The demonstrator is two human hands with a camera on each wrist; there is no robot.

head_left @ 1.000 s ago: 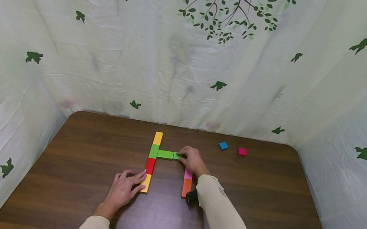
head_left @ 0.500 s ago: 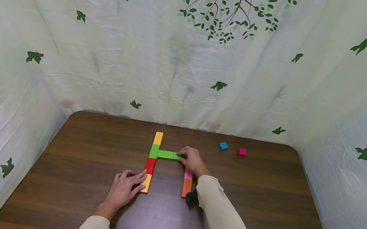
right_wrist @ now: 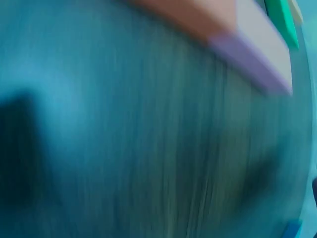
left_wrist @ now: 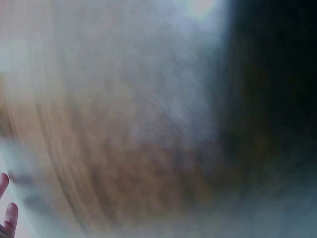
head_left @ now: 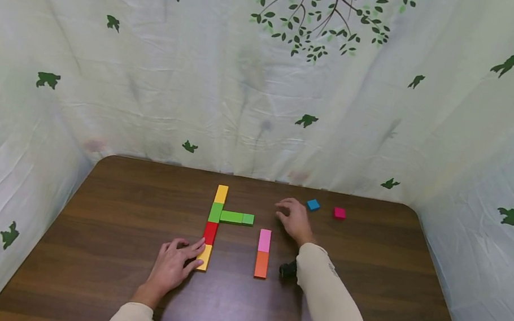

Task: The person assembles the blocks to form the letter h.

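In the head view, a column of flat blocks runs from a far yellow block (head_left: 221, 194) through a green block (head_left: 215, 212) and a red block (head_left: 210, 232) to a near yellow block (head_left: 204, 259). My left hand (head_left: 172, 265) rests at that near yellow block, index finger and thumb on its left side. A long green block (head_left: 231, 217) and a small green block (head_left: 248, 219) reach rightward from the column. A pink block (head_left: 264, 240) lies end to end with an orange block (head_left: 261, 264). My right hand (head_left: 296, 220), fingers loosely bent and holding nothing, is close to a blue block (head_left: 313, 205).
A crimson block (head_left: 339, 213) lies right of the blue one, towards the far edge of the brown wooden table (head_left: 367, 295). White curtains (head_left: 269, 88) with leaf prints hang behind and at both sides. The left wrist view is mostly blur.
My right hand has let go of the small green block and moved right, towards the blue block. The pink block now shows fully. The left hand stays put.
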